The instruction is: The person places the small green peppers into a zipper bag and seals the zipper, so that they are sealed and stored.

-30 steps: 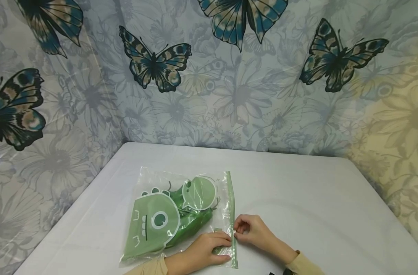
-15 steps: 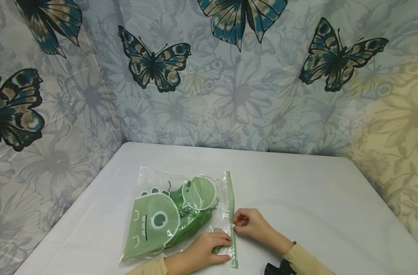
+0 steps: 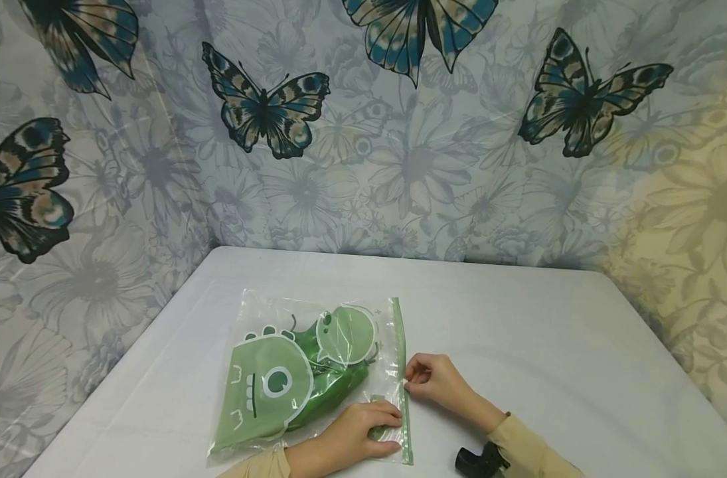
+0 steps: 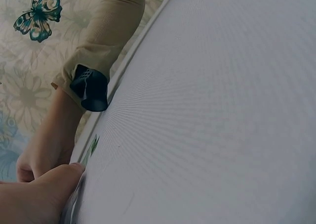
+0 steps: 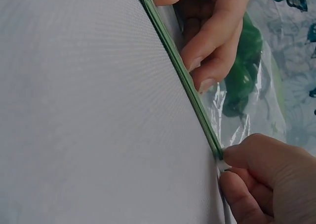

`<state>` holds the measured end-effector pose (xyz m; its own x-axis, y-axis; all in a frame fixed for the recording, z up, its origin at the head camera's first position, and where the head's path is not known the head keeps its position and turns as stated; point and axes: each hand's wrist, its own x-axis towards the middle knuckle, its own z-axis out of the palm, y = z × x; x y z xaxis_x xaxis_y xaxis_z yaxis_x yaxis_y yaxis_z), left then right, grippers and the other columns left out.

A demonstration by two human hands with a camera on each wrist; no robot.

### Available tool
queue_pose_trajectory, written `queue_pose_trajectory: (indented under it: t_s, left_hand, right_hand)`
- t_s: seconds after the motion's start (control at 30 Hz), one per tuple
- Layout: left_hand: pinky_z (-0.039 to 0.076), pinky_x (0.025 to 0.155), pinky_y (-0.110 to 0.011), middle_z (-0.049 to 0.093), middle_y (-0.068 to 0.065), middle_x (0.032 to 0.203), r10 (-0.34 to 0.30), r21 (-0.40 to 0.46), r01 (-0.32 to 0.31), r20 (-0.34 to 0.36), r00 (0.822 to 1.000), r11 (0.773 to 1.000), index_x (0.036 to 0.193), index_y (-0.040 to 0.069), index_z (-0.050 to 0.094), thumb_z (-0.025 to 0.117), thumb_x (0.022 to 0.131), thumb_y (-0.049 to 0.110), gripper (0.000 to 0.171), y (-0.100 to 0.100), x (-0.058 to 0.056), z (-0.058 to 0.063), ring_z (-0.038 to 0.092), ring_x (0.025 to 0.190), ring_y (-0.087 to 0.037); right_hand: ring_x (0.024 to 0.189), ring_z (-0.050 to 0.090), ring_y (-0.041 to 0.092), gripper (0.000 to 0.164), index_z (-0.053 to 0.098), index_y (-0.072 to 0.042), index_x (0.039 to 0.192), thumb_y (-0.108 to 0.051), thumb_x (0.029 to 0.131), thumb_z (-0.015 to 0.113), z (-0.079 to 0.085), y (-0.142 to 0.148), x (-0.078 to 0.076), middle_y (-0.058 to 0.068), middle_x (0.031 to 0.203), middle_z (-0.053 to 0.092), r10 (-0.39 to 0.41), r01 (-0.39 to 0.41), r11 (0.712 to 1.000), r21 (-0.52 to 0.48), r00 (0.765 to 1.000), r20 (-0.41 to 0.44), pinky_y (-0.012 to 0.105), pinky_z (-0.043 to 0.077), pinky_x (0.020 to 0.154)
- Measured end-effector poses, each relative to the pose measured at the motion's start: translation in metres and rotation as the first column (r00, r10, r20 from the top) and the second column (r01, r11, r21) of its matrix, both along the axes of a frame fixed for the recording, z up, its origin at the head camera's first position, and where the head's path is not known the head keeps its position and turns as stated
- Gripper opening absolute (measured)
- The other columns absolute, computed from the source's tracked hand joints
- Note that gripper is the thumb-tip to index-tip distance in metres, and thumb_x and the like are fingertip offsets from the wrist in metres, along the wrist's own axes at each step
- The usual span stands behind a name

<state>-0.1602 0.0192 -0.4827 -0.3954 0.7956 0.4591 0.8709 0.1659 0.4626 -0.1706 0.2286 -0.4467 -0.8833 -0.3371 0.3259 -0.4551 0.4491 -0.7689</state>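
Observation:
A clear zip bag (image 3: 388, 332) with pale-green monster prints lies flat on the table, and dark-green peppers or similar glossy green things (image 3: 339, 392) show inside it. My left hand (image 3: 363, 431) rests on the bag's right side near the green zip strip (image 5: 177, 61), thumb spread from the fingers. Just beyond it, my right hand (image 3: 437, 382) pinches the small white slider (image 5: 223, 164) on that strip between thumb and forefinger. Part of the slider is hidden by the fingertips. In the left wrist view, the left thumb (image 4: 54, 184) touches the bag's edge.
A white cloth covers the table (image 3: 518, 332). Butterfly-patterned curtain (image 3: 423, 166) hangs behind and at the sides. A black wrist device (image 3: 479, 458) sits by the right sleeve (image 3: 530, 445).
My right hand has slid away from me along the zip strip, up the bag's right edge. The left hand and the bag have stayed in place.

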Motion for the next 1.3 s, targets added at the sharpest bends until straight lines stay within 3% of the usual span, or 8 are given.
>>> queue_pose_trajectory:
  t_s: [0.23,0.5,0.6,0.7,0.9,1.0,1.3]
  left_hand:
    - [0.034,0.090,-0.015,0.061,0.003,0.106,0.002,-0.009,-0.002,-0.002,1.000,1.000,0.097,0.006,0.068,0.069,0.080,0.022,0.023,-0.001,0.001,0.003,0.051,0.105,-0.006]
    - [0.035,0.090,-0.015,0.063,0.001,0.103,-0.007,0.010,0.007,0.011,1.000,1.000,0.096,0.005,0.069,0.070,0.079,0.021,0.023,0.000,0.000,0.003,0.053,0.103,-0.006]
    - [0.035,0.089,-0.015,0.063,0.000,0.103,-0.013,0.015,0.013,0.011,1.000,1.000,0.096,0.005,0.069,0.071,0.078,0.020,0.023,0.000,0.000,0.003,0.053,0.102,-0.006]
    - [0.035,0.089,-0.015,0.063,0.000,0.103,-0.017,0.018,0.017,0.018,1.000,1.000,0.096,0.005,0.069,0.071,0.078,0.020,0.023,0.000,-0.001,0.003,0.053,0.102,-0.006]
    - [0.035,0.089,-0.015,0.064,0.000,0.103,-0.012,0.030,0.011,0.043,0.999,0.999,0.096,0.005,0.069,0.072,0.077,0.021,0.024,0.000,-0.001,0.002,0.054,0.102,-0.006]
    - [0.035,0.089,-0.016,0.064,0.000,0.103,-0.009,0.032,0.008,0.037,0.999,0.999,0.096,0.006,0.069,0.072,0.077,0.021,0.025,0.001,-0.001,0.002,0.054,0.101,-0.006]
    - [0.035,0.090,-0.016,0.064,0.000,0.103,-0.011,0.036,0.010,0.039,0.999,0.999,0.096,0.006,0.069,0.072,0.077,0.022,0.025,0.001,-0.002,0.000,0.054,0.102,-0.006]
  right_hand:
    - [0.056,0.054,0.013,0.015,0.057,0.006,0.072,0.016,0.065,0.067,0.018,-0.007,0.005,0.010,0.063,0.057,-0.032,0.033,0.999,-0.004,0.998,0.050,0.025,0.048,0.050]
    - [0.056,0.053,0.006,0.018,0.059,-0.001,0.072,0.011,0.063,0.069,-0.013,0.004,-0.016,-0.003,0.063,0.056,-0.042,0.042,0.999,-0.020,0.999,0.002,0.022,0.047,0.049]
    - [0.056,0.053,0.006,0.017,0.059,-0.001,0.072,0.010,0.063,0.069,-0.014,0.004,-0.019,-0.002,0.063,0.056,-0.045,0.045,0.999,-0.012,0.999,-0.014,0.022,0.047,0.049]
    - [0.057,0.053,0.007,0.018,0.058,0.001,0.072,0.012,0.063,0.069,-0.008,0.002,-0.019,0.000,0.064,0.056,-0.052,0.052,0.999,-0.004,0.999,-0.012,0.021,0.047,0.049]
    - [0.055,0.054,0.018,0.017,0.057,0.008,0.070,0.019,0.062,0.065,0.017,-0.008,-0.011,0.012,0.062,0.056,-0.072,0.072,0.997,-0.001,0.997,-0.029,0.025,0.047,0.049]
    - [0.055,0.054,0.019,0.016,0.056,0.008,0.071,0.019,0.063,0.064,0.020,-0.008,-0.011,0.012,0.063,0.056,-0.071,0.071,0.997,0.003,0.997,-0.011,0.024,0.047,0.049]
    - [0.058,0.051,0.008,0.018,0.059,-0.001,0.075,0.010,0.066,0.070,-0.009,0.005,-0.031,-0.003,0.065,0.055,-0.073,0.073,0.996,0.048,0.997,-0.003,0.021,0.045,0.050]
